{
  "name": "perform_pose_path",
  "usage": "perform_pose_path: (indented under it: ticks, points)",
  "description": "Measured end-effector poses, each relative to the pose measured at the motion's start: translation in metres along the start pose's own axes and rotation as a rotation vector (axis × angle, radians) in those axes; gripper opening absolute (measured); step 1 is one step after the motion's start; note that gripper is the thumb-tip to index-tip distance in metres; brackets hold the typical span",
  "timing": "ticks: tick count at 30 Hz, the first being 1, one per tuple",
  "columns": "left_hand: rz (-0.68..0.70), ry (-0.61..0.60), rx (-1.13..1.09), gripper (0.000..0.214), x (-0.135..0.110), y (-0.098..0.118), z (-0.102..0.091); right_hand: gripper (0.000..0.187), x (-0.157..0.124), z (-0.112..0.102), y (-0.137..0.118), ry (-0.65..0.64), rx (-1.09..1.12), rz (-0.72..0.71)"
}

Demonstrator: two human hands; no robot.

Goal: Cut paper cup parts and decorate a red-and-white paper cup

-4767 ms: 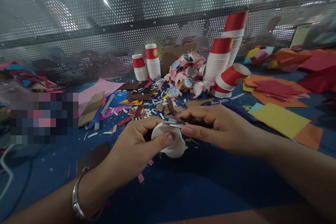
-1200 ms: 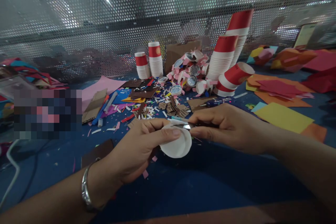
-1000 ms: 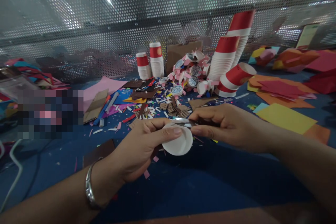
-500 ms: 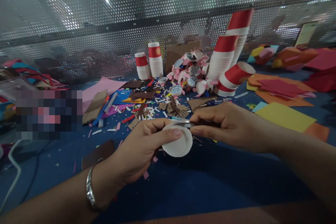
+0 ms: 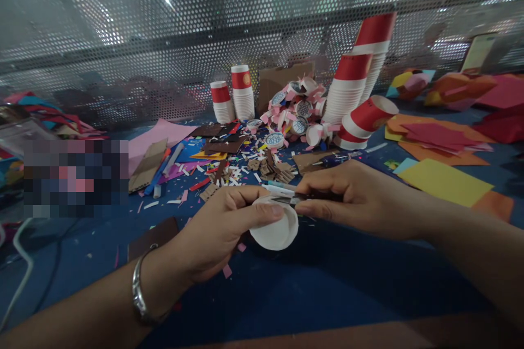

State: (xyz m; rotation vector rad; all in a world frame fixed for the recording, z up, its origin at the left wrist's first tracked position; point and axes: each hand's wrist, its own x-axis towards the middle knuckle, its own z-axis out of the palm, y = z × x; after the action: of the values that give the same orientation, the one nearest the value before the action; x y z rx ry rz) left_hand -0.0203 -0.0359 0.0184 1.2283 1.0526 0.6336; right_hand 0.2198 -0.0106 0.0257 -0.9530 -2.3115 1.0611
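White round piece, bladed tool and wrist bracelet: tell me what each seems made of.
White round piece: probably paper, matte, its thin rim slightly uneven. Bladed tool: exposed part likely metal, grey and faintly shiny. Bracelet: probably polished metal, silvery with bright highlights.

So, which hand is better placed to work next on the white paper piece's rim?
Probably the right hand: it holds a metal-bladed tool at the rim of the white paper piece. The left hand is occupied, pinching that piece.
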Motion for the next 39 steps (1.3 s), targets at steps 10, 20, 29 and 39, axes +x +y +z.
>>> perform_pose_path:
  ticks: [10, 20, 29, 39]
  points:
    - [0.011, 0.003, -0.068, 0.028, -0.0013, 0.0051, 0.0041, 0.033, 0.0013, 0.0006, -0.0025, 0.039, -0.006, -0.037]
    - [-0.022, 0.017, -0.091, 0.025, -0.0002, 0.0070, 0.0042, 0.035, 0.0014, 0.0004, -0.0038, 0.026, -0.056, -0.026]
    - [-0.037, -0.022, -0.213, 0.022, 0.0002, 0.0090, 0.0050, 0.038, 0.0014, 0.0010, -0.0039, 0.018, -0.023, -0.024]
    - [-0.065, 0.081, -0.239, 0.022, 0.0011, 0.0099, 0.0048, 0.047, 0.0066, 0.0001, -0.0013, 0.148, -0.010, 0.005]
